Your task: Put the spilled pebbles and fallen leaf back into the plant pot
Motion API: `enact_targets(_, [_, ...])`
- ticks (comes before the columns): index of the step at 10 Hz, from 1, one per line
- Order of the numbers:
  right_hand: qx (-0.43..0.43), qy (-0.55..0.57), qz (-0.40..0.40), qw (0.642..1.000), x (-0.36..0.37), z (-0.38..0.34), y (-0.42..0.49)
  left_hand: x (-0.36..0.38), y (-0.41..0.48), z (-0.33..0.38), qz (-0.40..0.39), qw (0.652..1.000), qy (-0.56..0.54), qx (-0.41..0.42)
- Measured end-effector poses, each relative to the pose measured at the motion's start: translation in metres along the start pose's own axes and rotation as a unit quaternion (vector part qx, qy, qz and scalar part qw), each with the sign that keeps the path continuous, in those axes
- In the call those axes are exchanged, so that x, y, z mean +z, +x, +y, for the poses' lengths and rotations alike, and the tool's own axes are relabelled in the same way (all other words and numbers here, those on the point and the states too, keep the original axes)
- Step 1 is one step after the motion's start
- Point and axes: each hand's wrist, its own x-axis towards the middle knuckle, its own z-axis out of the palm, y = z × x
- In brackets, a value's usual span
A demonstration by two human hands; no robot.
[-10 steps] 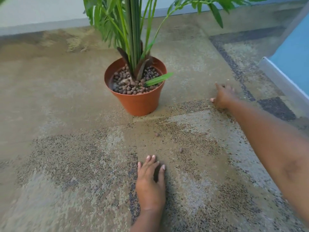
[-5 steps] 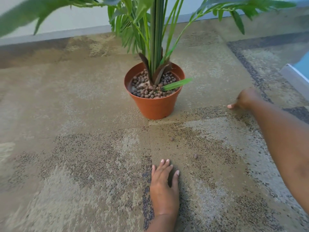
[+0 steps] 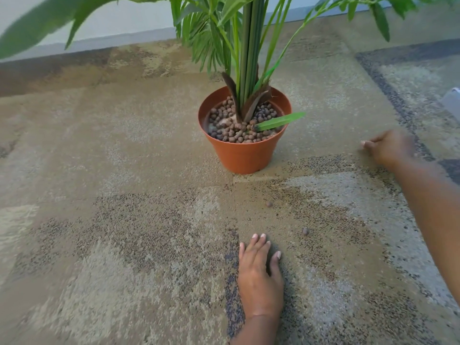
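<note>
A terracotta plant pot [image 3: 245,155] stands on the carpet, filled with brown pebbles [image 3: 234,131] around the green stems. A loose green leaf [image 3: 280,121] lies across the pebbles and sticks out over the pot's right rim. Two spilled pebbles lie on the carpet in front of the pot, one nearer it [image 3: 268,204] and one closer to me [image 3: 305,231]. My left hand [image 3: 258,275] rests flat on the carpet, just left of the closer pebble. My right hand [image 3: 389,148] is low over the carpet to the right of the pot, fingers curled under; anything inside them is hidden.
Long palm fronds [image 3: 49,23] hang over the top of the view. A wall with a grey skirting board [image 3: 112,43] runs along the back. A pale edge [image 3: 453,100] juts in at the far right. Patchy brown carpet [image 3: 124,245] surrounds the pot.
My right hand went from fingers spread on the carpet to curled under and lifted slightly. The view shifted, so the pot sits further right in frame. My left hand stayed put.
</note>
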Motion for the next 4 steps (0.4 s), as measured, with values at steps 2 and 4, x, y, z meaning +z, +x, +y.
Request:
enact_targets(2, [-0.265, 0.357, 0.097, 0.89, -0.012, -0.09, -0.083, 0.001, 0.002, -0.002, 0.016, 1.0, 0.007, 0.001])
enact_targets(4, [-0.474, 0.254, 0.047, 0.842, -0.014, -0.168, -0.144, 0.002, 0.001, -0.004, 0.021, 1.0, -0.011, -0.02])
